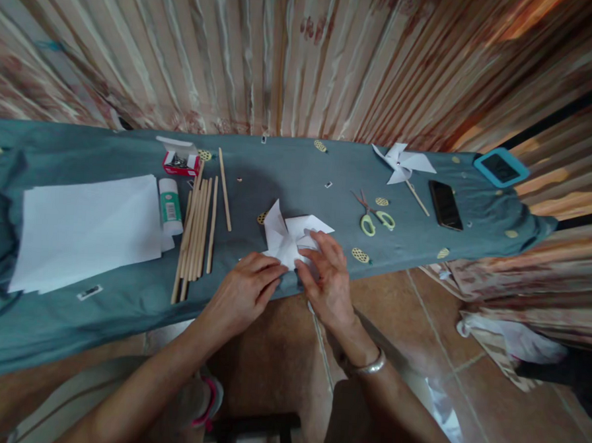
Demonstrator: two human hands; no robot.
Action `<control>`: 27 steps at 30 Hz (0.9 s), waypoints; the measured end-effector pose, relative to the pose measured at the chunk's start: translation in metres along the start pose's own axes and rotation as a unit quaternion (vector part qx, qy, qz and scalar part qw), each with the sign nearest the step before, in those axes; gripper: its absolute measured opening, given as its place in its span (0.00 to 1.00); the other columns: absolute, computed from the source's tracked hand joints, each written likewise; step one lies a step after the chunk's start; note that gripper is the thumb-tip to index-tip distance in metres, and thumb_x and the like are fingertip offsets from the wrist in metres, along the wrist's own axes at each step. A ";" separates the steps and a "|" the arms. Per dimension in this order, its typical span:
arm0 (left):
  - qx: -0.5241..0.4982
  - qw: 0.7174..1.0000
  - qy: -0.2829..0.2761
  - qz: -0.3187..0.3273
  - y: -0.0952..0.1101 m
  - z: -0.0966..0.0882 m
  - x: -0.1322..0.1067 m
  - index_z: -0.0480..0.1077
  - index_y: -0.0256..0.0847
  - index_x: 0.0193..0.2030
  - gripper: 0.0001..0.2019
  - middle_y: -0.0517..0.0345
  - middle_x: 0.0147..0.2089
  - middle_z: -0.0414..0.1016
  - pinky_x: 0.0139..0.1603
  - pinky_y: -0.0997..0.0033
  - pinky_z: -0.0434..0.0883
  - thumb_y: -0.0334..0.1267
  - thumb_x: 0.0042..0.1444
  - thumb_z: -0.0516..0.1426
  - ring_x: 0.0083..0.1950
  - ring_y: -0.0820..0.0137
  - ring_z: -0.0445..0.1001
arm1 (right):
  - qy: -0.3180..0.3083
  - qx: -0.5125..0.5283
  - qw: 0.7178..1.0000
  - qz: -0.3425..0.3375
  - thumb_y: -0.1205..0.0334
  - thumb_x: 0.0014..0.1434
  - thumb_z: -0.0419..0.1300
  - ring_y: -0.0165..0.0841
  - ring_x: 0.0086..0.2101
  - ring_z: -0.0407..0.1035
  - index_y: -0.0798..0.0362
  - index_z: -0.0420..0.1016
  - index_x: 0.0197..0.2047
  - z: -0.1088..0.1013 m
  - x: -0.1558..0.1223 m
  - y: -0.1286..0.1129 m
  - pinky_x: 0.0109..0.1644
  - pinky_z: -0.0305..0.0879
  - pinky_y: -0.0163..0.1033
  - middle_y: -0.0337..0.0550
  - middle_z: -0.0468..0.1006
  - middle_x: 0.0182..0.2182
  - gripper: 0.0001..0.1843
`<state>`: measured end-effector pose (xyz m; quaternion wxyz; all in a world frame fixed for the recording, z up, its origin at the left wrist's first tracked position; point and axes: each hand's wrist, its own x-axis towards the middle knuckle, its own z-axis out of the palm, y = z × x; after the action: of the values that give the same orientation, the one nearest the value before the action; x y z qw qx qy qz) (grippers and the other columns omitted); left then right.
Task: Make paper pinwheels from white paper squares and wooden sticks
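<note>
A white folded paper pinwheel lies near the front edge of the cloth-covered table, its blades raised. My left hand pinches its near-left edge, fingers pressed together. From the right, my right hand has its thumb and fingers closed on the near-right blade. Part of that blade is hidden under the fingers. Left of the hands, several thin wooden sticks lie in a bundle, with one stick apart from them. Off to the right are scissors with pale green handles, lying with blades parted.
A stack of white paper, a glue stick and an open red box of small metal pieces are on the left. At the right lie a pinwheel on a stick, a phone and a blue-framed device. Curtains hang behind.
</note>
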<state>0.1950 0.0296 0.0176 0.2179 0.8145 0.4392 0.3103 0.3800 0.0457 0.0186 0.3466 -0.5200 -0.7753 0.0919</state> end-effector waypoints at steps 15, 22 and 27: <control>0.007 1.000 0.028 0.003 -0.003 0.001 -0.002 0.74 0.39 0.49 0.13 0.49 0.49 0.74 0.52 0.60 0.73 0.32 0.63 0.51 0.51 0.65 0.73 | -0.019 -0.031 0.999 -0.031 0.66 0.64 0.54 0.43 0.62 0.56 0.51 0.77 0.45 -0.001 -0.007 0.000 0.61 0.61 0.55 0.48 0.68 0.60 0.11; -0.006 1.000 0.023 -0.006 -0.004 0.001 -0.001 0.74 0.39 0.50 0.15 0.49 0.48 0.74 0.52 0.60 0.73 0.29 0.62 0.49 0.50 0.65 0.74 | -0.022 -0.042 0.998 -0.031 0.65 0.64 0.54 0.43 0.61 0.57 0.52 0.77 0.44 -0.002 -0.008 -0.001 0.61 0.60 0.55 0.50 0.69 0.59 0.11; -0.002 1.000 0.014 -0.008 -0.005 0.000 -0.001 0.73 0.40 0.51 0.16 0.49 0.49 0.74 0.52 0.60 0.73 0.28 0.62 0.49 0.51 0.65 0.73 | -0.026 -0.050 0.998 -0.026 0.64 0.64 0.53 0.43 0.62 0.57 0.50 0.77 0.44 -0.002 -0.007 -0.002 0.61 0.59 0.56 0.48 0.69 0.60 0.11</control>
<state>0.1921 0.0316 0.0140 0.2161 0.8060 0.4479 0.3211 0.3812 0.0383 0.0177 0.3019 -0.5137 -0.8010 0.0577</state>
